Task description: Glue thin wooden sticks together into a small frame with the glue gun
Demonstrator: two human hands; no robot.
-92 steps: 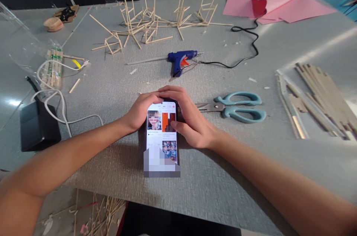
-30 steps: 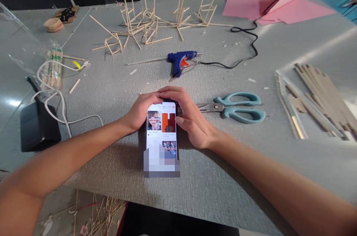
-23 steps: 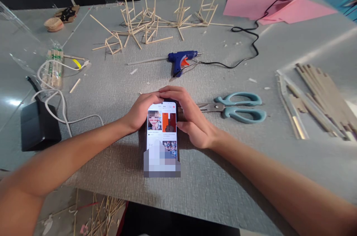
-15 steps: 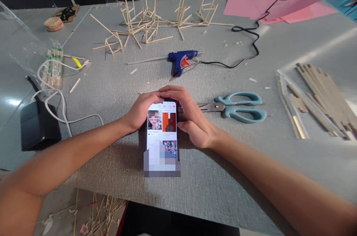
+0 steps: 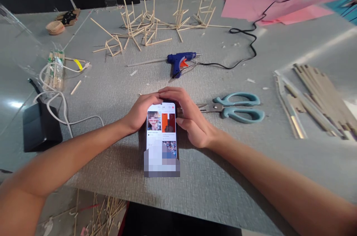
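A smartphone with a lit screen lies on the grey table, its lower part blurred by pixel blocks. My left hand curls round its upper left corner, thumb over the top edge. Round the top and right side bends my right hand, its thumb at the right edge. Both hands are closed about the phone, fingertips meeting above it. Blue-handled scissors lie right of my right hand, their blade tips hidden behind it. Beyond the hands rests a blue glue gun with a glue stick in its back.
Stick frames stand at the back. A black cord runs from the glue gun toward pink paper. Grey strips lie at right. At left are a black box-shaped device, a white cable and bagged sticks.
The view has shifted very slightly, moving the background a little down and the right-hand objects left. Both hands keep the same hold on the phone.
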